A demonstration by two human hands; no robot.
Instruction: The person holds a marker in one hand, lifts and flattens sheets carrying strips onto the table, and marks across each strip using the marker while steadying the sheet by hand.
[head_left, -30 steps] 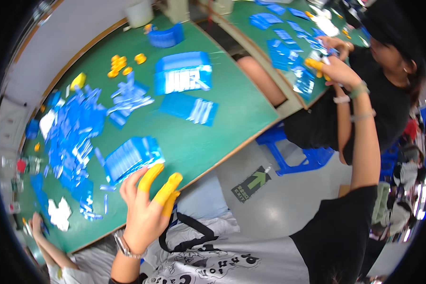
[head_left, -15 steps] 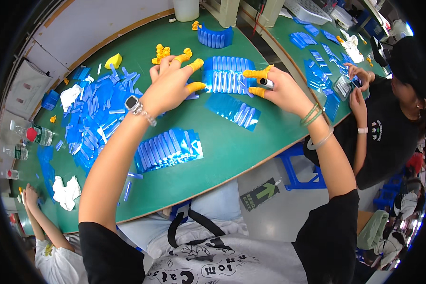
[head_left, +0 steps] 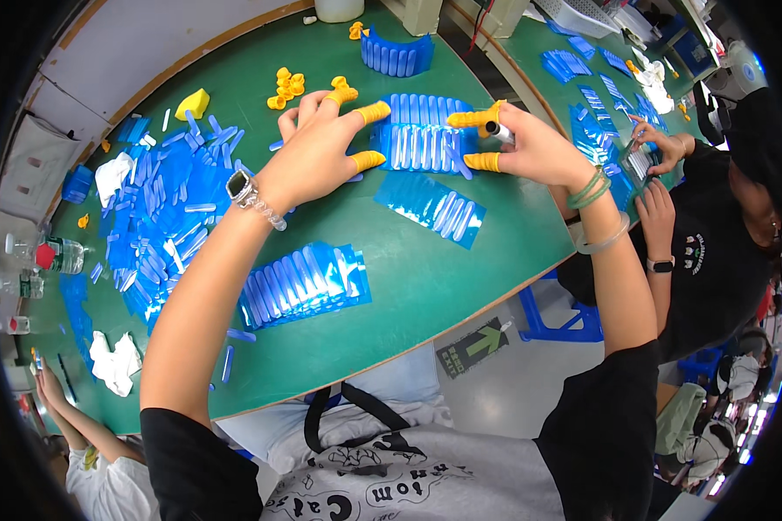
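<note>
Yellow finger cots cover several fingertips of both my hands. My left hand [head_left: 317, 143] has its fingers spread, the thumb and a fingertip at the left edge of a shiny blue film sheet [head_left: 423, 130] with two rows of narrow rounded strips. My right hand [head_left: 539, 148] lies at the sheet's right edge, index finger and thumb apart on it. Tucked in that hand is a black-and-white pen-like cylinder [head_left: 500, 132], its other end hidden. A loose blue strip [head_left: 460, 161] sits slantwise by the right thumb.
Nearer me lie a part-filled film sheet [head_left: 430, 211] and a fuller one [head_left: 304, 285]. A heap of blue strips and film [head_left: 169, 200] covers the left side. Behind are yellow finger cots [head_left: 287, 87] and a curved blue sheet [head_left: 397, 54]. A co-worker [head_left: 695, 234] works at right.
The whole view has shifted slightly. My hands keep to the sheet's two edges, and the loose strip beside my right thumb shows more. The co-worker's hands at right have shifted.
</note>
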